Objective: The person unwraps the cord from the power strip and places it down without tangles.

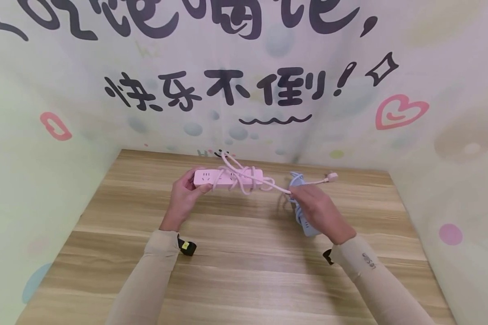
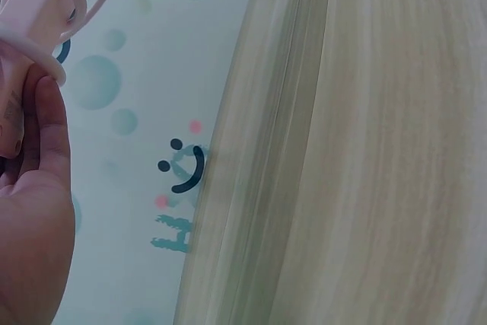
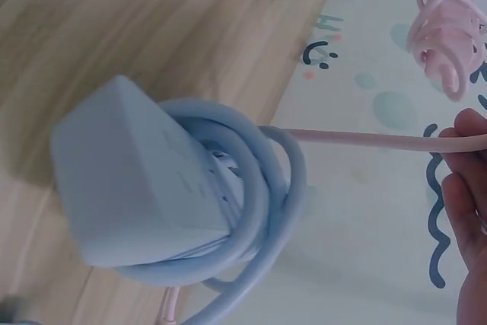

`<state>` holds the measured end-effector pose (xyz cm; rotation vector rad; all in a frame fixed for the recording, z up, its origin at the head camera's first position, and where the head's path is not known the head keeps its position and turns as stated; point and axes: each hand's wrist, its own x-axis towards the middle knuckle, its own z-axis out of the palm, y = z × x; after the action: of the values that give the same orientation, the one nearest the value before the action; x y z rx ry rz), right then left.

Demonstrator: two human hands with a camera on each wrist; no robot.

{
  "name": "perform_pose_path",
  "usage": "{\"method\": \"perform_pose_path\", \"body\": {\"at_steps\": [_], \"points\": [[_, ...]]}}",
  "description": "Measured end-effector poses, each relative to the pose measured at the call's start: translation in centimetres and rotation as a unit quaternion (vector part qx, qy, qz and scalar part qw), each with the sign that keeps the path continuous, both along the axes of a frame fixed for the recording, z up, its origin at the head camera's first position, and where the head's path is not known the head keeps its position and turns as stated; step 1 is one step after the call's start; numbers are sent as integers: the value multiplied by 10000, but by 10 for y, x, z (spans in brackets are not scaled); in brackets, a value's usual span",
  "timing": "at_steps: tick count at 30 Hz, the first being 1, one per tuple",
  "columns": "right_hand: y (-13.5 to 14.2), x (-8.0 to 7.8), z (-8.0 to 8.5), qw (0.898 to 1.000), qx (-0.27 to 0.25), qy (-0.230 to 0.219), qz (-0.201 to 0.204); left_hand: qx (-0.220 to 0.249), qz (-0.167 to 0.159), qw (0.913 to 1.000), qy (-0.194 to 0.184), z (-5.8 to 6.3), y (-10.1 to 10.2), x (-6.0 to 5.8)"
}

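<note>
A pink power strip (image 1: 201,178) with its cord (image 1: 244,171) looped around it is held up near the back of the table. My left hand (image 1: 185,194) grips its left end, thumb in front and fingers behind. To the right, my right hand (image 1: 319,210) pinches a length of the pink cord drawn out from the strip. Beneath that hand lies a blue power strip (image 1: 310,229) wrapped in its own blue cord (image 3: 262,211). The pink plug (image 1: 332,177) rests on the table behind the blue strip, its cord running back past it.
The wooden table (image 1: 236,271) meets a printed wall cloth (image 1: 179,131) along its back edge, with pale cloth at both sides. A black strap (image 1: 187,247) sits on the left wrist, another (image 1: 328,257) on the right.
</note>
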<state>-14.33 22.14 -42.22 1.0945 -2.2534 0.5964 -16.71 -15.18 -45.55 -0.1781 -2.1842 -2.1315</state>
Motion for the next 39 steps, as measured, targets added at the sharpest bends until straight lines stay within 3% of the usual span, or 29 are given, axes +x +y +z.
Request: {"method": "perform_pose_path", "body": {"at_steps": [13, 21, 30, 39], "points": [[-2, -21, 36, 9977, -457, 192, -469, 4, -51, 10000, -35, 1, 1, 0], [-12, -35, 49, 9965, -607, -162, -559, 7, -157, 9999, 62, -1, 3, -1], [-29, -55, 55, 9928, -761, -717, -586, 54, -293, 9995, -82, -1, 9, 2], [-21, -75, 56, 9796, -1123, -1026, -1315, 37, -314, 9995, -23, 1, 6, 2]]}}
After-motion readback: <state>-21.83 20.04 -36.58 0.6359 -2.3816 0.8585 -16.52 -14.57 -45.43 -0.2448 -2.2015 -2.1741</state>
